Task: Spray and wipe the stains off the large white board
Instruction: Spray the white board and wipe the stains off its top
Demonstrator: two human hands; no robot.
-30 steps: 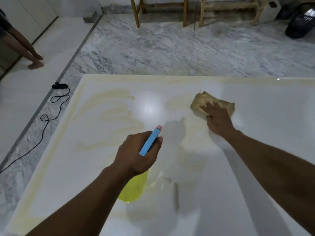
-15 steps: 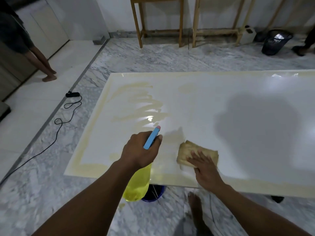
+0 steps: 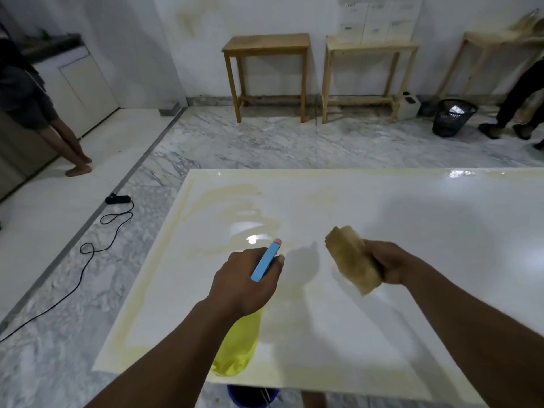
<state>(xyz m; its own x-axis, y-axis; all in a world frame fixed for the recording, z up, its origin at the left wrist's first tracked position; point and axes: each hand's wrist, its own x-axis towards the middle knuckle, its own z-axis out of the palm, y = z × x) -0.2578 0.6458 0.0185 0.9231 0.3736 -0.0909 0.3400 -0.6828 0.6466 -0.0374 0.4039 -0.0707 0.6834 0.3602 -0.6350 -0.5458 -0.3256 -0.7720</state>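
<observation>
The large white board (image 3: 397, 231) lies flat in front of me, with yellowish smears (image 3: 235, 207) across its left part and along its left and far edges. My left hand (image 3: 244, 281) grips a spray bottle (image 3: 238, 346) with a yellow body and a blue trigger head, its pink nozzle pointing at the smears. My right hand (image 3: 391, 263) holds a tan cloth (image 3: 351, 257) lifted clear above the board.
A black cable and plug (image 3: 116, 200) lie on the marble floor left of the board. Wooden tables (image 3: 266, 75) stand by the far wall, with a black basket (image 3: 452, 117) to their right. One person (image 3: 26, 98) stands at far left, another (image 3: 518, 101) at far right. A blue bucket (image 3: 250, 396) sits below the board's near edge.
My right hand has lifted the cloth off the board and bunched it in its grip. The view has tilted up toward the wall. My left hand keeps the spray bottle aimed forward.
</observation>
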